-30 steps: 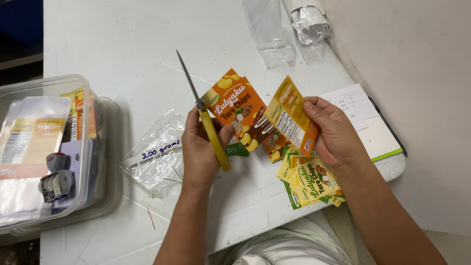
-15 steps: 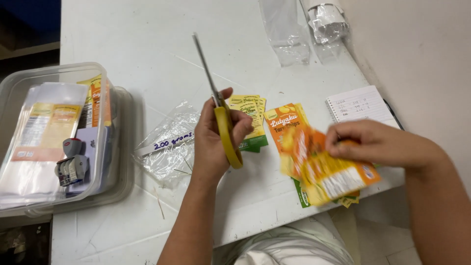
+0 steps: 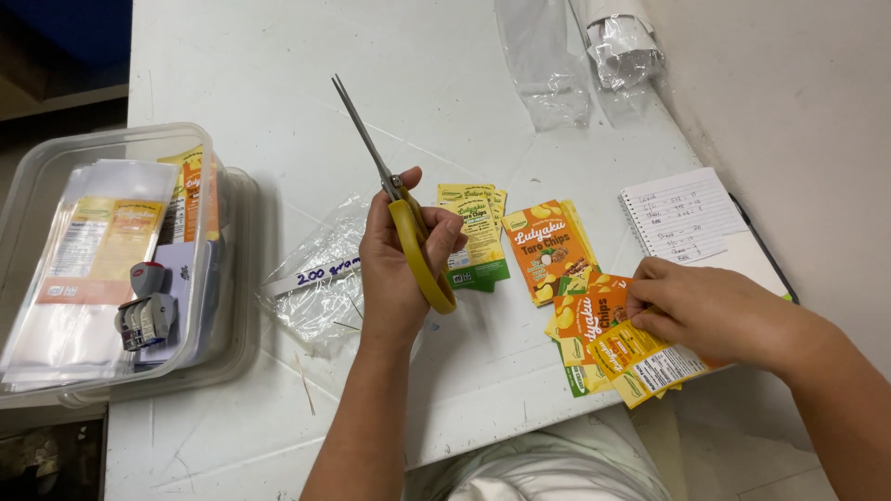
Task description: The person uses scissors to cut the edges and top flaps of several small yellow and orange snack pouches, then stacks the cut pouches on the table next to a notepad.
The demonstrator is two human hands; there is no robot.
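My left hand point(image 3: 399, 269) grips yellow-handled scissors point(image 3: 401, 202), blades closed and pointing up and away over the white table point(image 3: 278, 93). My right hand point(image 3: 701, 311) presses on a loose pile of orange and yellow printed labels point(image 3: 613, 348) at the table's near right edge. One orange label point(image 3: 549, 249) lies flat just beyond that pile. A small stack of yellow and green labels point(image 3: 478, 237) lies beside the scissor handle. A clear plastic bag with a handwritten white strip point(image 3: 320, 274) rests just left of my left hand.
A clear plastic bin point(image 3: 111, 269) at the left edge holds label sheets and a grey and red stamp tool point(image 3: 147, 311). A spiral notebook point(image 3: 701, 223) lies at the right. Clear bags point(image 3: 548, 65) and a roll of them point(image 3: 626, 37) sit at the far side.
My right hand has set the orange label it held onto the pile at the table edge. One orange label now lies flat on the table. My left hand keeps the scissors raised.
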